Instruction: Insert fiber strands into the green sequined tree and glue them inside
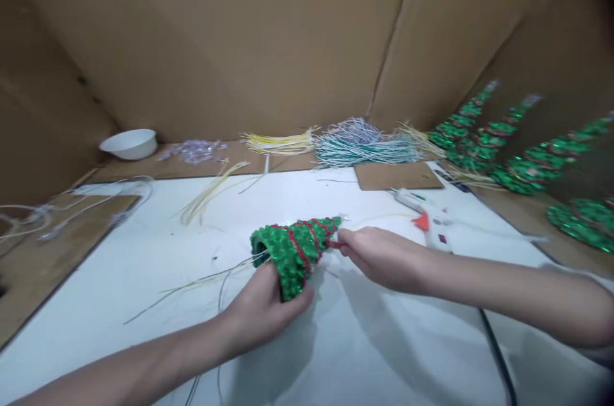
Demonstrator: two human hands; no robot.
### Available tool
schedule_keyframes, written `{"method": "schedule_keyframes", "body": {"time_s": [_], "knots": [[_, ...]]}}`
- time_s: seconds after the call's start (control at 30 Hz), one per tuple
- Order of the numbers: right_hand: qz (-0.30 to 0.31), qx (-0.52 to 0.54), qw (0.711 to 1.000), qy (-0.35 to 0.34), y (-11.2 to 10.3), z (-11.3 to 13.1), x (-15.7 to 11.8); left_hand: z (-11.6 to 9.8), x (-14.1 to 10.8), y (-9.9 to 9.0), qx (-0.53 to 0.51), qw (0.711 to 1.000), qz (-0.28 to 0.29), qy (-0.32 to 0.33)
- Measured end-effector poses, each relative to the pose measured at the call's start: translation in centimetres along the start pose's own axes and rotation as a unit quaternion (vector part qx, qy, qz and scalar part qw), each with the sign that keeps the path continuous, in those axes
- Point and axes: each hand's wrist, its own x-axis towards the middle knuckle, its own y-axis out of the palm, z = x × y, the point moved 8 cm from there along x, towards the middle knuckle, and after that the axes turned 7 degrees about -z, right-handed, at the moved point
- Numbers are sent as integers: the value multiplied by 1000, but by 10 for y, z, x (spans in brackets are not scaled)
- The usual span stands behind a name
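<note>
The left hand (259, 304) has its fingers wrapped round the wide end of a green tree (281, 252), the thumb lying along the near side. The right hand (377, 257) is up at the narrow end, its fingers drawn close together beside a small dark red bit; it's too blurred for me to tell whether they grip it. The tree lies on its side between the two hands, over the white bench (158, 355), with its hollow base facing left and a pale ornament (343, 218) at its tip. Red trim (295, 246) winds round it, and thin wires (206, 280) trail out of the base toward the left.

Just beyond the right wrist lies a white glue gun (437, 227) with an orange trigger. Farther back sits a flat piece of cardboard (396, 177), and behind it a heap of green and white wire (367, 152). A yellow and white bundle (281, 142) lies to the left of that heap, then a pile of clear lilac pieces (194, 151) and a white bowl (130, 145). Pale cords (132, 183) loop over the left side. Along the right, more green trees (537, 163) lean outward near the brown cardboard wall (249, 41).
</note>
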Motion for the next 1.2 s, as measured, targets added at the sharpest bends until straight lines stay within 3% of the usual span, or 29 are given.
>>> {"method": "schedule_keyframes", "body": {"time_s": [0.23, 0.4, 0.73, 0.87, 0.97, 1.03, 1.2], "knots": [[-26, 61, 998, 13, 1, 2, -1, 24, -5, -5, -9, 992, -53, -116], [-58, 57, 997, 1, -1, 6, -2, 19, -3, -11, -22, 991, -69, -111], [-70, 137, 987, 54, 1, 6, 4, 22, -6, -12, -95, 984, -73, -135], [-82, 93, 992, 38, -2, 11, 4, 20, -5, -13, -99, 982, -63, -145], [-56, 98, 992, 53, -3, 11, 6, 19, -5, -12, -102, 982, -62, -148], [-23, 158, 983, 87, -2, 6, 10, 21, -6, -12, -99, 980, -67, -157], [91, 329, 927, 156, 10, 1, 11, 24, -9, -12, -86, 981, -78, -153]]}}
